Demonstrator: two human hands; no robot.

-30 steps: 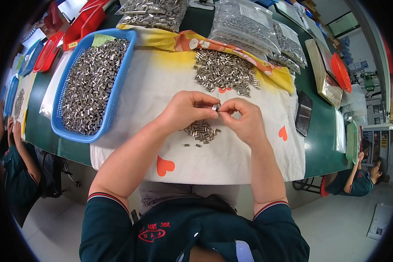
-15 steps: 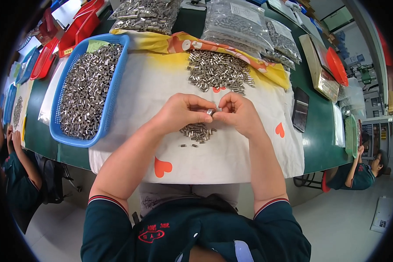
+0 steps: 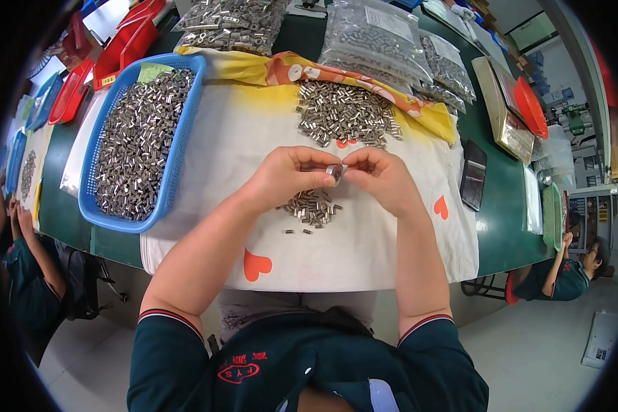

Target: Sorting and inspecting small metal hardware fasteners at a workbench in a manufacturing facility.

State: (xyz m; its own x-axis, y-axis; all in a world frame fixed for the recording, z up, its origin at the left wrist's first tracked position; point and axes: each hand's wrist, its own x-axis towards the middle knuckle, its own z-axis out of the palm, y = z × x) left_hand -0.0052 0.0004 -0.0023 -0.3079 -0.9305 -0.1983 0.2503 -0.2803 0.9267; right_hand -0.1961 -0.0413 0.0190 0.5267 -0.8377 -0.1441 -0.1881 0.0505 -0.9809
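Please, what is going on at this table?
A person holds a small shiny metal piece in the left hand, with the right hand close beside it. On the white cloth, a smaller pile of metal cylinders lies near the hands, a larger pile farther back. A blue basket at left holds more.

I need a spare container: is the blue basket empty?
No, the basket is filled with small metal pieces.

Red lettering (image 3: pixel 239 371) on dark shirt (image 3: pixel 281 350)
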